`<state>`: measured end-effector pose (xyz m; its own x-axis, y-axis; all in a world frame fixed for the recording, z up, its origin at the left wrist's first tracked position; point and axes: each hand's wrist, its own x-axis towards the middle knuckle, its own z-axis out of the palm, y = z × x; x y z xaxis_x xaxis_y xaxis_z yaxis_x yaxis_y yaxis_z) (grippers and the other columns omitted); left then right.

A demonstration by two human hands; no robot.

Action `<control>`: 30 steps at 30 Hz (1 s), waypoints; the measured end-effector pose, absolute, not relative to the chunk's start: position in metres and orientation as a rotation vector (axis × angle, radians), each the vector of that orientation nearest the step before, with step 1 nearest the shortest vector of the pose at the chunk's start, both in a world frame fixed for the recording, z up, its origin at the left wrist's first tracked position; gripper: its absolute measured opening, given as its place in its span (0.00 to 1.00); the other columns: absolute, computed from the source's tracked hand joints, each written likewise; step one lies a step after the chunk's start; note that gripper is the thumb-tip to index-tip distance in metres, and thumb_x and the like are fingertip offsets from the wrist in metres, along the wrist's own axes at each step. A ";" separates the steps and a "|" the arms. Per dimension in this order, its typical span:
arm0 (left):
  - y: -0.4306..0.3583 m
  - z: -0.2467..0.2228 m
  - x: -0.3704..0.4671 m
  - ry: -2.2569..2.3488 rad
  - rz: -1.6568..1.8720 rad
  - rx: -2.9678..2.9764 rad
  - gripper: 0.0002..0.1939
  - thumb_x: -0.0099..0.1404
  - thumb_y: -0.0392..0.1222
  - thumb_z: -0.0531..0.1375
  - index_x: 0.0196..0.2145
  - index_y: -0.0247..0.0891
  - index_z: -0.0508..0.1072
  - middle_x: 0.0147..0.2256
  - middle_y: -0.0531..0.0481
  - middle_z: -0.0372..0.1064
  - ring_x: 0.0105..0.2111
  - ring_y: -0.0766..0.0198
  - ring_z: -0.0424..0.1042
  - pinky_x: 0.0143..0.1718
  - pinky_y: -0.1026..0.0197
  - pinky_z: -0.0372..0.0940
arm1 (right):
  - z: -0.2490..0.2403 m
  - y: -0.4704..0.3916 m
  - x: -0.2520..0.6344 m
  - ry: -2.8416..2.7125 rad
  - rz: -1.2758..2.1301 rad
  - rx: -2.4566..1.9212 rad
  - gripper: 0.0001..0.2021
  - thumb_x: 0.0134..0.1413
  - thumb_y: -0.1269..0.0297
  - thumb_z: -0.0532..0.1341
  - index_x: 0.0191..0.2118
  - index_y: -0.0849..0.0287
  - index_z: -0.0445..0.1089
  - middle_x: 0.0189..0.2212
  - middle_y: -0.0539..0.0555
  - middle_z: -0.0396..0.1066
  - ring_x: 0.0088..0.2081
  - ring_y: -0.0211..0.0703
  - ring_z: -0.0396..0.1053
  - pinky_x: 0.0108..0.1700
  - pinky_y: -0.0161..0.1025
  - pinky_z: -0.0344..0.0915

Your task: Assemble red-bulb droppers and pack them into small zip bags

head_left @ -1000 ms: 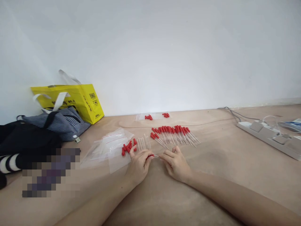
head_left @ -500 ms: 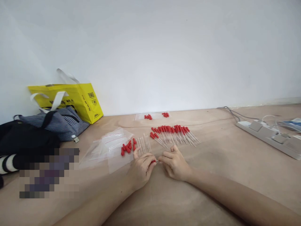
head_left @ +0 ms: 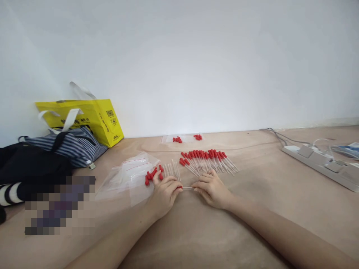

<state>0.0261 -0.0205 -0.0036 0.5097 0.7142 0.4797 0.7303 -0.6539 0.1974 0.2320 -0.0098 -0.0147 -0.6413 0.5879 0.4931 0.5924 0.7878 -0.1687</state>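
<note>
Between my hands a clear dropper tube (head_left: 187, 188) lies level, just above or on the table. My left hand (head_left: 165, 194) is closed around its red rubber bulb, mostly hidden by the fingers. My right hand (head_left: 211, 189) pinches the tube's other end. Left of centre, loose red bulbs (head_left: 151, 173) lie on a clear plastic bag, beside a row of bare clear tubes (head_left: 171, 170). Beyond my right hand, several droppers with red bulbs (head_left: 202, 154) are laid side by side, their thin tips towards me.
At the back lies another clear bag (head_left: 167, 139) with small red bulbs (head_left: 198, 137). Flat zip bags (head_left: 129, 170) are on the left. A yellow bag (head_left: 108, 127), a striped bag (head_left: 81, 145) and dark cloth (head_left: 30, 164) stand far left. A power strip (head_left: 322, 164) with cables is at the right.
My hands have moved slightly apart, the left one to the left and the right one a little to the right. More of the clear tube shows between them.
</note>
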 end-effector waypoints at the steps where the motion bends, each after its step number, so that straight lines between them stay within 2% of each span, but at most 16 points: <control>1: -0.020 -0.004 0.026 -1.297 -0.830 -2.708 0.09 0.62 0.39 0.50 0.30 0.42 0.69 0.30 0.53 0.73 0.38 0.60 0.68 0.54 0.43 0.34 | -0.015 -0.010 0.232 -2.441 -0.043 -0.887 0.08 0.55 0.68 0.52 0.34 0.58 0.68 0.28 0.51 0.69 0.33 0.39 0.61 0.37 0.40 0.45; 4: -0.022 -0.005 0.026 -1.302 -0.825 -2.724 0.10 0.62 0.39 0.49 0.30 0.42 0.69 0.30 0.52 0.73 0.38 0.60 0.67 0.54 0.44 0.36 | -0.019 -0.012 0.226 -2.427 -0.083 -0.887 0.08 0.53 0.71 0.52 0.31 0.60 0.68 0.25 0.52 0.67 0.32 0.40 0.59 0.35 0.39 0.45; 10: -0.026 -0.006 0.027 -1.300 -0.826 -2.694 0.09 0.62 0.38 0.49 0.30 0.42 0.69 0.30 0.54 0.73 0.38 0.60 0.67 0.53 0.43 0.32 | -0.019 -0.017 0.218 -2.405 -0.030 -0.928 0.08 0.52 0.71 0.52 0.28 0.60 0.67 0.24 0.52 0.67 0.31 0.40 0.59 0.34 0.39 0.45; 13: -0.018 -0.004 0.023 -1.402 -0.893 -2.527 0.09 0.61 0.41 0.51 0.38 0.44 0.68 0.39 0.51 0.71 0.44 0.56 0.63 0.52 0.43 0.34 | -0.014 -0.013 0.215 -2.375 -0.012 -1.049 0.08 0.53 0.69 0.52 0.28 0.59 0.67 0.25 0.52 0.69 0.31 0.40 0.61 0.34 0.39 0.45; 15: -0.011 -0.002 0.017 -1.537 -0.948 -2.339 0.14 0.60 0.43 0.52 0.45 0.43 0.64 0.45 0.46 0.66 0.48 0.53 0.60 0.51 0.43 0.38 | -0.011 -0.004 0.210 -2.278 -0.014 -1.230 0.09 0.53 0.68 0.51 0.27 0.59 0.67 0.25 0.52 0.70 0.31 0.40 0.62 0.34 0.39 0.45; 17: -0.004 -0.001 0.007 -1.680 -0.942 -2.177 0.18 0.59 0.43 0.52 0.48 0.42 0.62 0.48 0.42 0.63 0.49 0.51 0.57 0.49 0.43 0.41 | -0.009 0.009 0.203 -2.142 -0.012 -1.456 0.10 0.53 0.68 0.50 0.27 0.59 0.67 0.25 0.53 0.71 0.30 0.41 0.64 0.35 0.39 0.45; 22: 0.006 -0.002 -0.016 -1.906 -0.733 -2.028 0.16 0.57 0.44 0.53 0.44 0.41 0.67 0.47 0.40 0.62 0.49 0.48 0.56 0.46 0.42 0.46 | -0.007 0.044 0.183 -1.939 -0.048 -1.782 0.11 0.53 0.68 0.49 0.33 0.61 0.68 0.28 0.59 0.72 0.33 0.46 0.67 0.37 0.42 0.46; 30: 0.006 -0.001 -0.018 -1.999 -0.663 -2.016 0.13 0.57 0.46 0.55 0.39 0.44 0.71 0.48 0.41 0.60 0.50 0.49 0.55 0.46 0.43 0.47 | -0.008 0.050 0.174 -1.974 -0.080 -1.934 0.11 0.53 0.66 0.49 0.31 0.63 0.68 0.28 0.62 0.72 0.31 0.47 0.69 0.39 0.43 0.45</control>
<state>-0.0182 0.0064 -0.0014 -0.0301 0.8852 0.4642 0.9872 -0.0464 0.1526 0.1742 0.0505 -0.0078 0.0145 0.9533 0.3016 0.9745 0.0540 -0.2177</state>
